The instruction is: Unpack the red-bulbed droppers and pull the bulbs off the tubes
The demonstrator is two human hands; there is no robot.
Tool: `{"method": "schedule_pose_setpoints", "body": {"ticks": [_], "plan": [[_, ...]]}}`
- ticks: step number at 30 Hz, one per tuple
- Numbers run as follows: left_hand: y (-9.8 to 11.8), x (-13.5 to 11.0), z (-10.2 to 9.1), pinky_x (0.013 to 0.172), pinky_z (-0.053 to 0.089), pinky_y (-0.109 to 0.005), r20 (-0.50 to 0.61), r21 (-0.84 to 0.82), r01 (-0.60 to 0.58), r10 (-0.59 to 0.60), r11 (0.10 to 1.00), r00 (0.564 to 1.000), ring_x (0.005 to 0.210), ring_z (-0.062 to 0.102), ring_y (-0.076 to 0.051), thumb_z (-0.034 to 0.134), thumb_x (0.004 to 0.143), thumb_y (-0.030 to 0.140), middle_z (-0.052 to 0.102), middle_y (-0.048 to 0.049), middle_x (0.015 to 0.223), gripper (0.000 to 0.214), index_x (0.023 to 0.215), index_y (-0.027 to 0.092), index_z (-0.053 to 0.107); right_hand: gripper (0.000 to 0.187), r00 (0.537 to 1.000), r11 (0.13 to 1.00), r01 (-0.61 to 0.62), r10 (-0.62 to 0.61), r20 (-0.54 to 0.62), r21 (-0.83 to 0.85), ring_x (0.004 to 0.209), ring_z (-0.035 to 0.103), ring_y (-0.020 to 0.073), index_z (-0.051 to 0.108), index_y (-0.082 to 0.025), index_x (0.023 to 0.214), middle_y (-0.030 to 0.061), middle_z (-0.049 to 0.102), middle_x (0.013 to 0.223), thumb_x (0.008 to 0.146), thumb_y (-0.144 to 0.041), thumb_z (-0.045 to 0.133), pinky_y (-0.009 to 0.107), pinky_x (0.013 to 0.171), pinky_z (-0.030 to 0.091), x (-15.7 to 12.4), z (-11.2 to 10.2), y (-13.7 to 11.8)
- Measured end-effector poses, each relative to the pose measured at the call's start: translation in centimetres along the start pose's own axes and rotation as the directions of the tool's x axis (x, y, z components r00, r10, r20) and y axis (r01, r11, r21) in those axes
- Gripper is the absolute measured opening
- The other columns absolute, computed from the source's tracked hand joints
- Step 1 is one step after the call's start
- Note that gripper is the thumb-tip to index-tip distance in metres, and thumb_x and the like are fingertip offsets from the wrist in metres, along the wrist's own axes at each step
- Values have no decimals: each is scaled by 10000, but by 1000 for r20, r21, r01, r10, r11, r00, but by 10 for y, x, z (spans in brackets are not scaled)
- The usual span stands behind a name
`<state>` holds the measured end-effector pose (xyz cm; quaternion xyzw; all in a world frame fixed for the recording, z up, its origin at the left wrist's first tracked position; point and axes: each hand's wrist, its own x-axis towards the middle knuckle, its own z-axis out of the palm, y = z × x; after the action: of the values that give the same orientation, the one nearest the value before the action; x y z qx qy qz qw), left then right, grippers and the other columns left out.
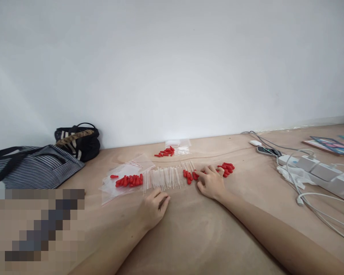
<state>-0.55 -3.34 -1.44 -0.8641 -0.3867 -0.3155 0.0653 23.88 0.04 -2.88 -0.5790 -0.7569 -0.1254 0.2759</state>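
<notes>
My left hand rests on the wooden table, with its fingers curled and the thumb tip against the index finger. Whatever lies between them, if anything, is hidden. Just beyond it is a row of thin clear dropper tubes, laid side by side. My right hand reaches over small red rubber bulbs, its fingers bent and spread, fingertips down among them. A further pile of red bulbs lies right of its fingers. More red bulbs sit on clear zip bags to the left.
Near the wall are loose red bulbs and a small bag of clear tubes. A striped bag and a black bag stand at left. A power strip with cables, a dark device and booklets lie at right.
</notes>
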Motion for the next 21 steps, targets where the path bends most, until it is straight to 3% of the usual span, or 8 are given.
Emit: {"method": "schedule_pose_setpoints", "body": {"ticks": [9, 12, 15, 18, 21], "plan": [[-1, 3, 0, 541, 427, -202, 62, -74, 63, -58, 995, 996, 581, 531, -106, 421, 844, 222, 548, -16, 668, 223, 713, 172, 594, 174, 995, 997, -54, 59, -81, 53, 764, 470, 172, 673, -248, 727, 16, 638, 637, 791, -194, 520, 370, 742, 177, 5, 7, 3], [-1, 4, 1, 546, 422, -207, 68, -111, 111, -104, 988, 992, 569, 525, -107, 415, 845, 237, 555, -18, 657, 239, 729, 172, 614, 189, 974, 995, -47, 66, -218, 92, 737, 476, 159, 669, -229, 685, 10, 635, 615, 802, -210, 521, 363, 745, 183, 3, 5, 1], [0, 8, 4, 571, 428, -223, 104, -221, 208, -189, 953, 976, 579, 542, -120, 434, 840, 264, 600, -24, 678, 234, 799, 179, 648, 165, 926, 983, 71, -1, -378, 171, 717, 482, 150, 670, -226, 726, 8, 656, 678, 804, -222, 525, 358, 748, 207, -4, -2, -11], [4, 13, 7, 640, 450, -248, 180, -408, 353, -305, 842, 935, 690, 591, -156, 458, 828, 308, 661, -33, 769, 239, 855, 193, 665, 133, 881, 934, 263, -131, -455, 240, 704, 487, 142, 660, -237, 803, -4, 663, 729, 790, -196, 534, 352, 738, 233, -14, -9, -32], [11, 16, 9, 621, 458, -246, 298, -615, 487, -389, 620, 872, 695, 595, -163, 477, 809, 382, 664, -24, 745, 275, 828, 180, 662, 141, 841, 861, 425, -262, -474, 278, 701, 489, 136, 639, -236, 852, -15, 665, 746, 769, -168, 547, 352, 733, 243, -23, -14, -50]]}}
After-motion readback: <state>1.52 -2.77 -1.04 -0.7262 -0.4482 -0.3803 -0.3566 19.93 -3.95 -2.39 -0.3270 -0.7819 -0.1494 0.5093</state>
